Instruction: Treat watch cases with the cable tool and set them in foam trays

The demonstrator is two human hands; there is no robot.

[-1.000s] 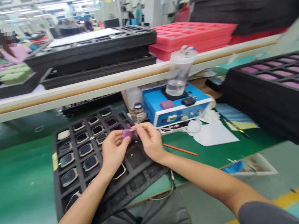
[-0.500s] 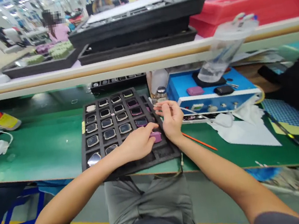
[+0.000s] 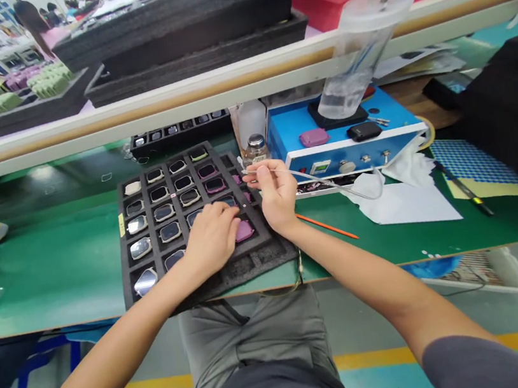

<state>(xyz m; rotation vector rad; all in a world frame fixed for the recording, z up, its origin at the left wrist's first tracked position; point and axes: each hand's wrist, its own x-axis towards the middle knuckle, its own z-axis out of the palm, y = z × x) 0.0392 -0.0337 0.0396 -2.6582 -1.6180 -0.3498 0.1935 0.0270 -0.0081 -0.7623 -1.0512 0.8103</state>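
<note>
Left hand (image 3: pixel 214 234) sits fingers-down on the purple case (image 3: pixel 245 230) in the foam tray's (image 3: pixel 268 260) near-right pocket (gripping or pressing, can't tell), while right hand (image 3: pixel 279 196) pinches the thin tube (image 3: pixel 307 176), probably keeping it clear.

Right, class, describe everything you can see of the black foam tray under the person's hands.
The black foam tray lies flat and slightly askew on the green bench, its near edge at the bench's front. A grid of square pockets fills it. Most hold small glass-faced cases, some of them purple, and the nearest pockets are empty. The left hand rests on it, fingertips by a purple case. The right hand, pinching a thin tube, is over its right edge.
</note>
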